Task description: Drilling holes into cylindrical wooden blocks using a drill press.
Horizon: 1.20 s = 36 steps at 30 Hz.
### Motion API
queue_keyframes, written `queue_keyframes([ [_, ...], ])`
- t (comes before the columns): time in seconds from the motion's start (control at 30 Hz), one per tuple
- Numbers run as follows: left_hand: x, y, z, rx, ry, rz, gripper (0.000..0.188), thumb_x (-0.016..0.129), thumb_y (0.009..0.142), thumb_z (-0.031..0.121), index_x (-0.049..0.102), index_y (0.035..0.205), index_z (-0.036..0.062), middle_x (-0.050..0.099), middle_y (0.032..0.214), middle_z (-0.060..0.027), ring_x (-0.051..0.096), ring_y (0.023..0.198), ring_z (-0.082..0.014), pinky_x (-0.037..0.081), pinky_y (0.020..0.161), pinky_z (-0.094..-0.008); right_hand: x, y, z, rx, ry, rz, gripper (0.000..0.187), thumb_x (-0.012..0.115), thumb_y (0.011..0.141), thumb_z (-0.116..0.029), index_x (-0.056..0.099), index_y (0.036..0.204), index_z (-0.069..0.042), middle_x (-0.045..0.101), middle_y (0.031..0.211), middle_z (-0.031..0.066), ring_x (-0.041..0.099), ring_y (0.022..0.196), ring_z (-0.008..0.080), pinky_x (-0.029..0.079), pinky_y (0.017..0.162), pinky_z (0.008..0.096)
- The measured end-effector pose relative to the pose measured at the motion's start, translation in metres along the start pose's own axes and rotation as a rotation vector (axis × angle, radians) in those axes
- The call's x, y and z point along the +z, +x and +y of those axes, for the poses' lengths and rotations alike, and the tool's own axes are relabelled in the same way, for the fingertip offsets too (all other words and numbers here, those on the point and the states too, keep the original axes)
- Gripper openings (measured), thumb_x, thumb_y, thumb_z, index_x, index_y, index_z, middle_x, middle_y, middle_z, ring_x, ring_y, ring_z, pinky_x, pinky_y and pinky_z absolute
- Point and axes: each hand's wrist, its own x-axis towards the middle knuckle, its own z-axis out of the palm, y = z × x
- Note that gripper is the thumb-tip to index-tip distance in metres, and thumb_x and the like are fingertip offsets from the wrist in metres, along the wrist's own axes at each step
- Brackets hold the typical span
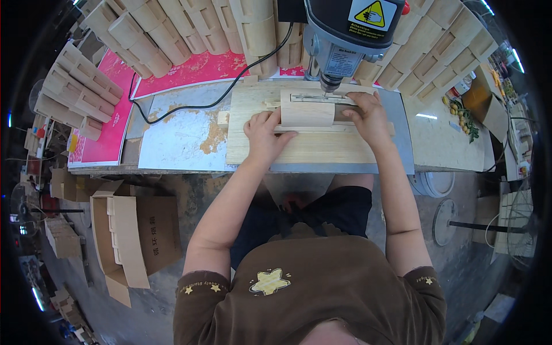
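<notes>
A pale, rounded wooden block (307,115) lies crosswise on a wooden board jig (305,150), directly under the chuck of a bench drill press (336,57). Along the block's top runs a narrow slot, and its right part looks darker. My left hand (265,137) grips the block's left end, fingers bent against it and thumb stretched along the front rail. At the other end, my right hand (368,119) is closed around the block, its thumb on the near side and fingers on the far side. The drill tip stands just above the slot; whether it touches wood I cannot tell.
Rows of stacked wooden blocks (144,37) line the back of the bench, with more at far left and right (437,52). A black cable (213,104) loops across the sawdust-covered left side. On the floor stands an open cardboard box (152,236); a white bucket (435,183) is under the bench.
</notes>
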Motion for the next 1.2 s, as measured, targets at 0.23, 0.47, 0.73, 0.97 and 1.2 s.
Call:
queue_keyframes([
  [0.23, -0.004, 0.006, -0.001, 0.030, -0.018, -0.051, 0.056, 0.080, 0.059, 0.028, 0.061, 0.110, 0.0131, 0.057, 0.088, -0.0017, 0.050, 0.092, -0.0234, 0.031, 0.086, -0.0385, -0.048, 0.031, 0.023, 0.158, 0.891, 0.322, 0.047, 0.065, 0.082, -0.008, 0.046, 0.124, -0.005, 0.059, 0.113, 0.0075, 0.054, 0.103, 0.0158, 0.045, 0.083, 0.0292],
  [0.47, 0.004, 0.008, 0.003, 0.062, -0.039, -0.031, 0.054, 0.079, 0.060, 0.028, 0.061, 0.109, 0.0134, 0.053, 0.082, -0.0022, 0.049, 0.086, -0.0236, 0.033, 0.082, -0.0379, -0.130, 0.133, -0.053, -0.020, 0.401, 0.398, 0.036, 0.046, 0.091, -0.029, 0.063, 0.083, 0.002, 0.065, 0.085, 0.0216, 0.062, 0.078, 0.0345, 0.047, 0.070, 0.0377],
  [0.73, 0.000, 0.004, -0.004, 0.029, -0.030, -0.053, 0.059, 0.079, 0.061, 0.029, 0.060, 0.115, 0.0135, 0.052, 0.082, -0.0026, 0.047, 0.086, -0.0243, 0.032, 0.083, -0.0381, -0.147, 0.079, -0.093, 0.112, -0.254, 0.154, 0.018, 0.052, 0.091, -0.013, 0.061, 0.101, -0.001, 0.061, 0.078, 0.0113, 0.056, 0.075, 0.0134, 0.044, 0.067, 0.0261],
  [0.97, 0.001, 0.002, -0.008, 0.015, -0.060, -0.059, 0.061, 0.080, 0.060, 0.025, 0.060, 0.117, 0.0137, 0.052, 0.081, -0.0030, 0.047, 0.084, -0.0235, 0.033, 0.082, -0.0375, -0.084, 0.012, -0.081, -0.010, 0.021, 0.407, 0.018, 0.055, 0.086, -0.012, 0.064, 0.098, -0.002, 0.061, 0.069, 0.0148, 0.059, 0.060, 0.0262, 0.046, 0.058, 0.0320],
  [1.2, 0.002, 0.005, -0.003, 0.019, -0.053, -0.060, 0.058, 0.079, 0.060, 0.024, 0.061, 0.115, 0.0134, 0.052, 0.081, -0.0036, 0.048, 0.083, -0.0240, 0.034, 0.081, -0.0376, -0.015, -0.010, -0.041, 0.028, 0.192, 0.491, 0.028, 0.057, 0.084, -0.004, 0.062, 0.112, -0.001, 0.057, 0.069, 0.0108, 0.055, 0.060, 0.0223, 0.045, 0.058, 0.0297],
])
